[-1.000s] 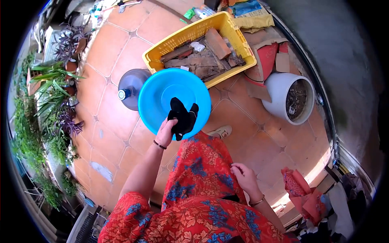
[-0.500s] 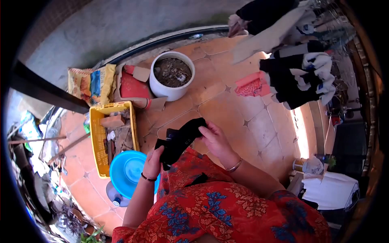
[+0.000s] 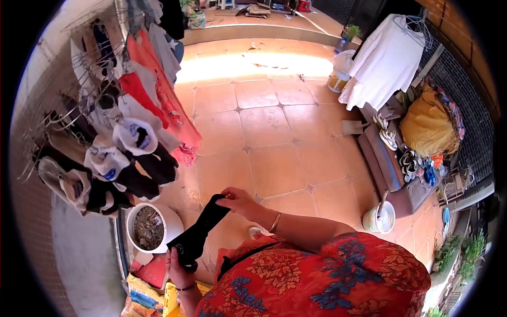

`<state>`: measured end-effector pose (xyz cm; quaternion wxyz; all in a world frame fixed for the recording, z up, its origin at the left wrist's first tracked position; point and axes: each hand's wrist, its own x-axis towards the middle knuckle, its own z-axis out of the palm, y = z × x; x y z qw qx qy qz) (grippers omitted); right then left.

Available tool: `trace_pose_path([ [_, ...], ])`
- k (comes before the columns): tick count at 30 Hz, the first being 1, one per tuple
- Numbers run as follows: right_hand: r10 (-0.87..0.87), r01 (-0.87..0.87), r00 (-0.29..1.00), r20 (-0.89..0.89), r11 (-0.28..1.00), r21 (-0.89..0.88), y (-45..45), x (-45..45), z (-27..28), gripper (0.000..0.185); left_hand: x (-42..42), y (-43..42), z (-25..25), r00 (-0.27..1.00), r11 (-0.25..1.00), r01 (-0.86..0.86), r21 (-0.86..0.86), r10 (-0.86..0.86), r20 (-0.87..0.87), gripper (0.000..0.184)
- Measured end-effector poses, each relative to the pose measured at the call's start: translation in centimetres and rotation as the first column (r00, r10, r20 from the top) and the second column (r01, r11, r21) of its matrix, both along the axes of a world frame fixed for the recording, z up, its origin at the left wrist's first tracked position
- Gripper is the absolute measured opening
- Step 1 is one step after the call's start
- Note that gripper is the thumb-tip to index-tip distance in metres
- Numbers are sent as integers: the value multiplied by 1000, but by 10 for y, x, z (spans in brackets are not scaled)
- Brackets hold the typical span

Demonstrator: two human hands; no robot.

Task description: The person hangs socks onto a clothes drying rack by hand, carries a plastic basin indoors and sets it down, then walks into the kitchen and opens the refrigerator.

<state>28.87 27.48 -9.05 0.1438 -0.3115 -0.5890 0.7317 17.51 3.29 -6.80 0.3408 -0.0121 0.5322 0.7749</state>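
Note:
A black sock (image 3: 198, 233) is stretched out between my two hands, running from lower left to upper right. My left hand (image 3: 179, 269) is closed on its lower, bunched end. With the fingertips pinched, my right hand (image 3: 240, 203) grips the upper end. Another strip of black cloth (image 3: 237, 257) lies against my red patterned clothing, partly hidden. To the left hang several white-and-black socks (image 3: 140, 140) on a hanger, apart from my hands.
Below the hanging laundry stands a white pot of soil (image 3: 149, 227), with a yellow basket (image 3: 171, 301) nearby. Tiled floor (image 3: 274, 164) stretches ahead. At right are a white bucket (image 3: 379, 217), shoes on a low bench (image 3: 377, 158) and a hung white shirt (image 3: 388, 58).
My view has swung to the right, bringing the hanging laundry to the left side. The sock is now stretched longer, with my right hand higher and my left hand lower.

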Motion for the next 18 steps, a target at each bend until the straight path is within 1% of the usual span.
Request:
trace_pose_path([
  [1, -40, 41, 998, 57, 999, -10, 12, 6, -10, 37, -7, 13, -1, 998, 999, 53, 9, -53, -22, 20],
  [2, -108, 108, 993, 50, 994, -14, 19, 14, -12, 37, -12, 27, -3, 994, 994, 107, 16, -106, -39, 20],
  [3, -145, 114, 980, 133, 969, 220, 24, 22, -15, 38, -16, 42, -4, 983, 987, 163, 7, -162, -86, 18],
  [4, -194, 82, 956, 219, 895, 438, 27, 28, -17, 39, -17, 57, -7, 972, 976, 217, 2, -216, -88, 18],
  [5, -273, 103, 946, 173, 761, 640, 26, 34, -19, 40, -17, 72, -11, 962, 969, 244, -35, -247, -120, 19],
  [6, -292, 119, 947, 131, 702, 702, 24, 37, -10, 36, -16, 88, -14, 949, 961, 269, -70, -277, -153, 21],
  [7, -201, 90, 975, 97, 752, 653, 25, 39, 1, 33, -10, 103, -8, 931, 940, 323, -108, -336, -140, 23],
  [8, -42, -8, 996, 77, 830, 557, 23, 40, 13, 33, -3, 117, -1, 917, 927, 360, -107, -373, -143, 23],
  [9, 57, -58, 998, 18, 847, 528, 16, 38, 22, 32, 4, 130, 7, 900, 909, 401, -109, -414, -137, 21],
  [10, 79, -20, 994, -81, 830, 558, 5, 39, 37, 33, 6, 139, 11, 883, 891, 440, -110, -451, -132, 20],
  [11, 58, 28, 994, -98, 709, 705, -5, 36, 40, 31, 2, 143, 4, 825, 846, 508, -161, -532, -189, 24],
  [12, 39, 70, 993, -110, 558, 827, -11, 32, 40, 29, -2, 147, 2, 805, 828, 537, -160, -560, -194, 24],
  [13, 4, 93, 993, -115, 552, 828, -12, 28, 32, 29, -6, 149, 0, 767, 789, 579, -205, -613, -192, 25],
  [14, -45, 69, 998, -53, 543, 837, -12, 21, 18, 27, -11, 148, 0, 724, 745, 617, -255, -664, -189, 27],
  [15, -98, 49, 995, 5, 537, 842, -16, 15, 11, 25, -15, 147, 7, 707, 715, 637, -287, -691, -152, 29],
  [16, -135, 77, 991, -5, 532, 843, -21, 16, 15, 25, -14, 147, 17, 679, 692, 661, -291, -716, -161, 29],
  [18, -234, 277, 960, -155, 691, 668, -31, 24, 23, 20, -6, 145, 33, 570, 668, 665, -334, -743, -351, 30],
])
